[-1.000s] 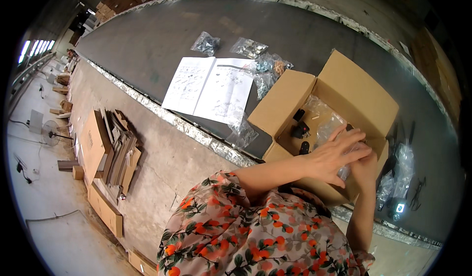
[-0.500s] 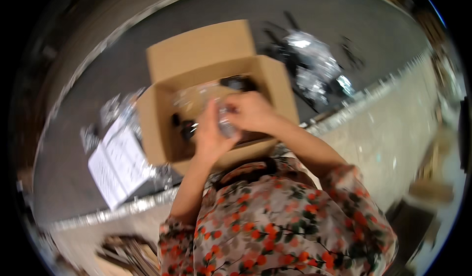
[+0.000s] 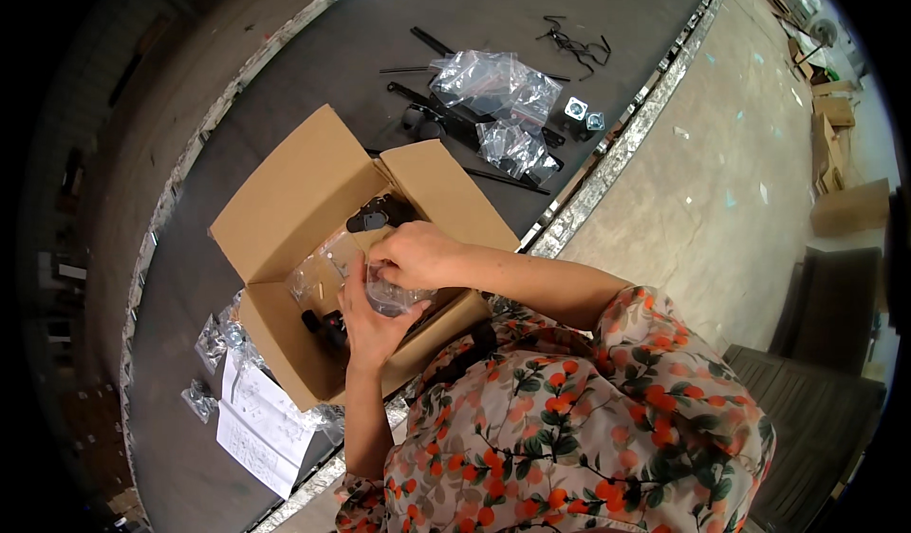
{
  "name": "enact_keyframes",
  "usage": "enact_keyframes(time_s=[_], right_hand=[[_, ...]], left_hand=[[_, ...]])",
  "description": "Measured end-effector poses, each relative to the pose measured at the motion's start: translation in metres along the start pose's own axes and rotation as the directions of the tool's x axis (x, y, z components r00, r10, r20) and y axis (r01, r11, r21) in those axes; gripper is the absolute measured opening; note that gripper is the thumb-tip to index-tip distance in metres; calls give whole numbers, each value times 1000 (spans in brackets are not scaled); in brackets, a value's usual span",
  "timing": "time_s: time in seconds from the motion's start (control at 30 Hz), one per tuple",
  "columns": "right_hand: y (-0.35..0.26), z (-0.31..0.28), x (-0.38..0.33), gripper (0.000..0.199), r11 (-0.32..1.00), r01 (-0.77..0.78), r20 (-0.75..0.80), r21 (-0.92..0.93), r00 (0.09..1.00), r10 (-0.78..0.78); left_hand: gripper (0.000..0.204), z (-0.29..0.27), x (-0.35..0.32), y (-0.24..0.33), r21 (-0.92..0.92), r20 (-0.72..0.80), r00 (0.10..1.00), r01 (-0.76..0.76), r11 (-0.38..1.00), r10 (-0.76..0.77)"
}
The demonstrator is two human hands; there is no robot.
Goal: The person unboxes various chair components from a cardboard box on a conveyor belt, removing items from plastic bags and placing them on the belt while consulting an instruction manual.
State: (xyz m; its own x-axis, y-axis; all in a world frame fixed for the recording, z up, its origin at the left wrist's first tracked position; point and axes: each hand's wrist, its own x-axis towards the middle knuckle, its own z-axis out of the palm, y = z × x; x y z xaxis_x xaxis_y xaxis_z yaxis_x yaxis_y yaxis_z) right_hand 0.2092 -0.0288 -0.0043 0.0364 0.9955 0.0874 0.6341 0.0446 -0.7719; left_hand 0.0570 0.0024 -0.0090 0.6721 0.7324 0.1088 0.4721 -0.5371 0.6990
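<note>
My left hand [image 3: 372, 326] is curled round a clear plastic bag [image 3: 387, 292], thumb on one side and fingers on the other. At the bag's upper edge, the bent fingers of my right hand [image 3: 423, 254] press together on the plastic; their tips are partly hidden. Both hands are over an open cardboard box [image 3: 289, 196]. Inside the box, a black part [image 3: 378, 214] lies near the far right corner, just beyond my right hand. Another dark part [image 3: 327, 328] sits left of my left hand. Clear plastic with small pieces [image 3: 323, 272] covers some of the box's bottom.
The box stands on a dark table with a silvery edge [image 3: 607, 168]. Beyond it lie plastic bags [image 3: 493, 85], black rods [image 3: 503, 181] and bent black wires [image 3: 579, 45]. Printed sheets [image 3: 261, 429] and small bags [image 3: 199, 400] are at the left.
The view has turned and sharpened, so the box appears rotated and lower left in the picture. Both hands stay at the clear plastic bag over the box.
</note>
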Motion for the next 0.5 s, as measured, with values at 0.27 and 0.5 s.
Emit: enact_keyframes(time_s=[0.27,0.5], right_hand=[[39,-37,-11,22,979,-19,-228,201,971,66],[122,-115,-65,17,926,-229,-545,299,755,363]], left_hand=[[76,-2,-1,-18,-279,-121,969,176,944,-216],[75,-3,1,-34,-332,-243,952,96,938,-183]])
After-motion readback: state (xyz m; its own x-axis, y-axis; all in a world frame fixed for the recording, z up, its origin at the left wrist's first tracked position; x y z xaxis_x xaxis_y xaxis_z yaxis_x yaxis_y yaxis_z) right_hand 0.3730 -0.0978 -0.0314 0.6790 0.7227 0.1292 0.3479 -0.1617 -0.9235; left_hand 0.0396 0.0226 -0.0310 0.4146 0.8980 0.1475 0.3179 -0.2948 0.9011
